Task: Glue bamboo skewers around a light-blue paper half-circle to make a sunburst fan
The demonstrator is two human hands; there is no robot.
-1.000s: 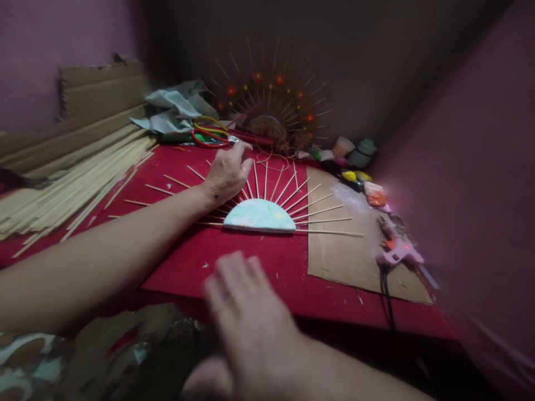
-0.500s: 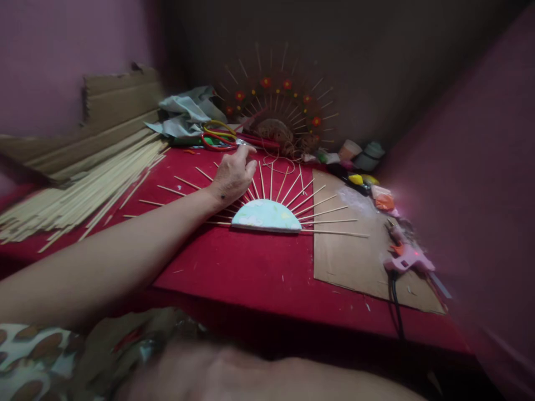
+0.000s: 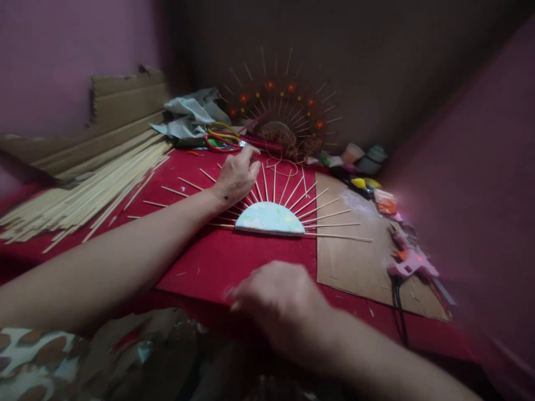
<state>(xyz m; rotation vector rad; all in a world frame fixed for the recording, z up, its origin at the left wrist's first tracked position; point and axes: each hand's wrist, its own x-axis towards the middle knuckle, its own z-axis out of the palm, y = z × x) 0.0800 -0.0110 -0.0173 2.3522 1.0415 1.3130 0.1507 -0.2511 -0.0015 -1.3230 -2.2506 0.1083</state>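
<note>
My left hand [image 3: 237, 177] is over the upper left sticks of a fan-like piece, thumb and index finger apart with nothing seen between them; its other fingers are hidden. The piece has a pale blue, patterned half-disc [image 3: 270, 218] on the red tabletop, with thin wooden sticks [image 3: 334, 215] radiating from its curved side. Just beyond my left fingertips lie scissors [image 3: 223, 146] with red and yellow handles. My right hand [image 3: 288, 298] is above the table's front edge, nearer to me than the half-disc. Its fingers look curled but are smeared by motion, so any contents are unclear.
A bundle of long sticks [image 3: 104, 192] lies at left before cardboard [image 3: 129, 97]. A flowered stick sunburst [image 3: 290, 87] stands at the back. A flat brown board [image 3: 355, 262] and pink glue gun [image 3: 413, 263] with a black cable are at right.
My right hand has come up from the bottom edge to above the table's front edge. My left hand stays by the sticks; the whole view has shifted slightly.
</note>
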